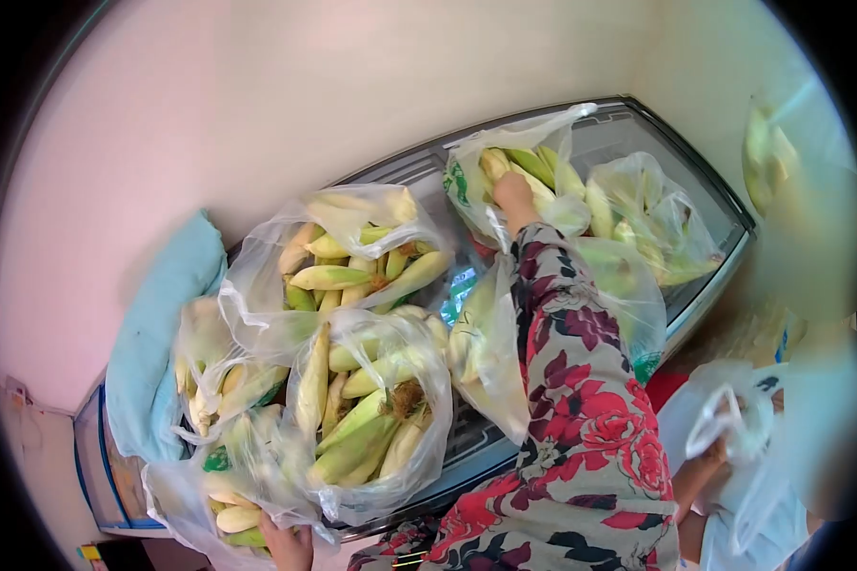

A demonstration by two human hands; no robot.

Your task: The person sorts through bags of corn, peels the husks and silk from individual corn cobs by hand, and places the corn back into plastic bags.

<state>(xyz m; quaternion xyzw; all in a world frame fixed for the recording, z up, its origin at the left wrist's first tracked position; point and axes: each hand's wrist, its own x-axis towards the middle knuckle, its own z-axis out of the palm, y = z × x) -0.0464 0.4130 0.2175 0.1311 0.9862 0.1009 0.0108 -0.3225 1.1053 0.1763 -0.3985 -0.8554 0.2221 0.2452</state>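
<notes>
My right hand [516, 198] reaches into the open plastic bag [467, 205] at the back, its fingers curled at a corn cob [493, 164]. Green-husked cobs lie beside it in that bag. At the lower left, my left hand [288, 545] is at the edge of another clear bag [176, 504] holding pale cobs [238, 519]; its fingertips are partly hidden, so its grip is unclear. Two large open bags of husked corn, an upper one [248, 276] and a lower one [438, 381], stand between my hands.
The bags rest on a dark glass-topped chest [705, 176] against the wall. A light blue cushion [157, 333] leans at the left. More corn bags [638, 205] lie at the right. A person's hand [705, 471] holds a white bag [747, 419] at the lower right.
</notes>
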